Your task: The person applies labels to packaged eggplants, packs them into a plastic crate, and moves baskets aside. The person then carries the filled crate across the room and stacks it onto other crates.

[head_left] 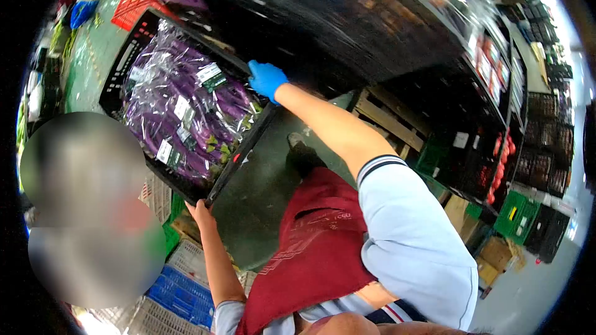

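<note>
A black plastic crate point(239, 162) filled with long purple eggplants point(186, 93) hangs tilted in front of me. The eggplants are in clear plastic bags with white and green labels. On the crate's right rim, near a corner, my right hand point(267, 80) in a blue glove has its fingers closed round the edge. My bare left hand point(200, 212) grips the near lower corner, its fingertips partly hidden beneath the crate.
Tall stacks of black crates wrapped in film point(347, 18) stand ahead. A wooden pallet point(391, 115) lies at right, beside a green crate point(517, 216). Blue crates point(180, 294) and grey crates sit at lower left. A red crate point(138, 5) is beyond.
</note>
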Demonstrator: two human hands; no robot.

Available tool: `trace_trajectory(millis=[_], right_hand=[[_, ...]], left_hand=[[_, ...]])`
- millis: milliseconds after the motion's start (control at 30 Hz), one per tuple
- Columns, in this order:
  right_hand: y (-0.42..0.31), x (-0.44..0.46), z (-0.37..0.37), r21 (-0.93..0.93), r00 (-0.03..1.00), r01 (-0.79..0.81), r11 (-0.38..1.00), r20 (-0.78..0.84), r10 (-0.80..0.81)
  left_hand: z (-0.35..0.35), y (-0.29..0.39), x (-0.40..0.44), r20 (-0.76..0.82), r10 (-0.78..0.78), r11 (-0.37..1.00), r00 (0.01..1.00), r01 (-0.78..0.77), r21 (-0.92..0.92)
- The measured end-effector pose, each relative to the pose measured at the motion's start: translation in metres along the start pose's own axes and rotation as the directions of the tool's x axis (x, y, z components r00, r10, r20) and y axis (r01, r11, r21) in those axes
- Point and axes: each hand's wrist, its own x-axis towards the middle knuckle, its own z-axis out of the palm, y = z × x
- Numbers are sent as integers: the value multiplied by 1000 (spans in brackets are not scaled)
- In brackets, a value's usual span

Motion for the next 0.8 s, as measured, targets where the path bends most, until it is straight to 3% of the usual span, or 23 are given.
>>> trace_trajectory(millis=[133, 200, 233, 267, 300, 367, 400, 500, 600, 667, 733, 800], right_hand=[[-6, -1, -17, 86, 999, -18, 996, -47, 22], [-6, -9, -17, 99, 948, 97, 990, -312, -62], [-6, -17, -12, 85, 857, 134, 987, -510, -73], [-19, -38, -26, 141, 865, 76, 987, -501, 5], [-21, -53, -14, 89, 780, 64, 994, -626, 6], [-34, -94, -7, 116, 764, 71, 991, -645, 20], [-37, -116, 3, 253, 797, 81, 964, -598, 90], [-49, -174, 30, 395, 859, -9, 918, -468, 210], [-54, -213, 36, 616, 958, -141, 775, -112, 264], [-60, -227, 36, 665, 948, -315, 677, 194, 251], [-49, -253, 61, 656, 945, -326, 681, 250, 211], [-43, -299, 77, 620, 923, -373, 690, 323, 209]], left_hand=[[-9, -1, -4, -10, -47, 998, 999, 47, 46], [-11, 13, -13, 48, -72, 991, 996, 66, 119], [-4, 26, -29, -2, -86, 987, 996, 85, 139], [1, 34, -45, -62, -100, 981, 993, 109, 161], [-7, 23, -37, -27, -78, 980, 997, 81, 181], [-2, 29, -41, 20, -59, 980, 998, 55, 189], [-2, 28, -41, 44, -51, 982, 998, 42, 181], [5, 43, -68, 12, -81, 973, 997, 77, 218], [11, 41, -77, -30, -42, 964, 999, 48, 260], [15, 39, -76, 2, -40, 979, 999, 39, 198], [27, 46, -102, -33, -27, 977, 999, 33, 210], [10, 27, -99, 67, -31, 985, 997, 19, 172]])
